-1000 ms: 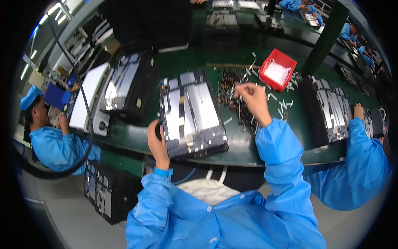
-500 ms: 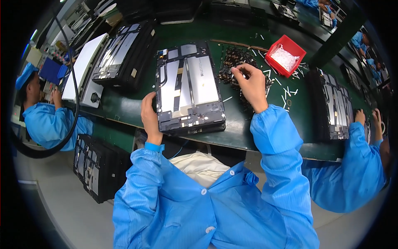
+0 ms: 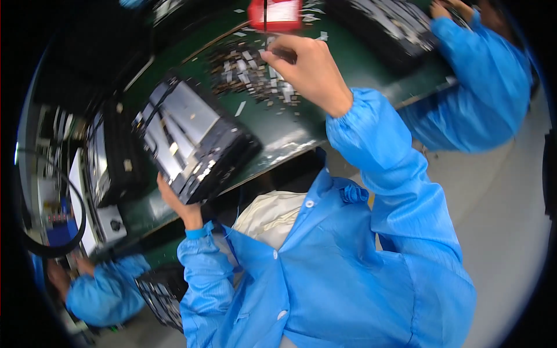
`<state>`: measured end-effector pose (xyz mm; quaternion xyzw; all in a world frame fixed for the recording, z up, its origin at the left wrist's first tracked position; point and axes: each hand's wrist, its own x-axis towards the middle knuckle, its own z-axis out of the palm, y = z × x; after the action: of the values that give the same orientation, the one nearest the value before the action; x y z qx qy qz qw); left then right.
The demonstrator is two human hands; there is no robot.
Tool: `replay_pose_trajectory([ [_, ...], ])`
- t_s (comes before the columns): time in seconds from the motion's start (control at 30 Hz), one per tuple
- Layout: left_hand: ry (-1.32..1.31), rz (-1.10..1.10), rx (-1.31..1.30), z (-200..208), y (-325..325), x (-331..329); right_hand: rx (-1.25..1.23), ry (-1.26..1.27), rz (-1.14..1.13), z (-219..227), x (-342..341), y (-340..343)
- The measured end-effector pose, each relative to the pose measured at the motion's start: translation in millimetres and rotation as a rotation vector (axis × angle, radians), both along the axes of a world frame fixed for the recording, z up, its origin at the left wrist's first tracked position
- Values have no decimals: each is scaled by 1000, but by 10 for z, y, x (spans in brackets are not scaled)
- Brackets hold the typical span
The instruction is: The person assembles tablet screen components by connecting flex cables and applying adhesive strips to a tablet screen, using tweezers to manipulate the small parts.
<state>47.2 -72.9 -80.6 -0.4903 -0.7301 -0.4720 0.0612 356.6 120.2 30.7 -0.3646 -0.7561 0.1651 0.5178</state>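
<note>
A stack of opened tablets (image 3: pixel 194 124), with silver battery panels and black frames, sits slanted near the table's front edge. My left hand (image 3: pixel 181 203) grips its near left corner, and part of the fingers is hidden behind it. My right hand (image 3: pixel 310 66) is closed in a pinch on a thin dark strip (image 3: pixel 266 17) that stands up from the fingertips, crossing in front of the red bin. Below these fingers spreads a pile of small dark and silver strips (image 3: pixel 243 72). Motion blurs the picture somewhat.
The red bin (image 3: pixel 284 24) holds white pieces at the table's far side. More tablet stacks stand at the left (image 3: pixel 113 153) and far right (image 3: pixel 389 32). Co-workers in blue sleeves sit at the lower left (image 3: pixel 107 293) and right (image 3: pixel 481 87). A black cable loop (image 3: pixel 81 214) hangs at left.
My view has turned, so the table and stacks appear rotated and shifted. My right hand is now nearer the red bin in view, with a dark strip showing. My left hand stays at the stack.
</note>
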Motion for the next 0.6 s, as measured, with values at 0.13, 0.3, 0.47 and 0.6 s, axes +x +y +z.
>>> replay_pose_trajectory([
  [0.13,190,-40,-32,-89,33,-101,-182,143,-197,-110,557,-521],
  [0.3,444,-111,-84,-175,-98,-236,-257,287,-389,-459,774,-773],
  [0.47,89,-160,-142,-318,-157,-422,-226,369,-421,-564,745,-740],
  [0.6,351,-178,-276,-522,-294,-740,-275,369,-436,-559,749,-749],
])
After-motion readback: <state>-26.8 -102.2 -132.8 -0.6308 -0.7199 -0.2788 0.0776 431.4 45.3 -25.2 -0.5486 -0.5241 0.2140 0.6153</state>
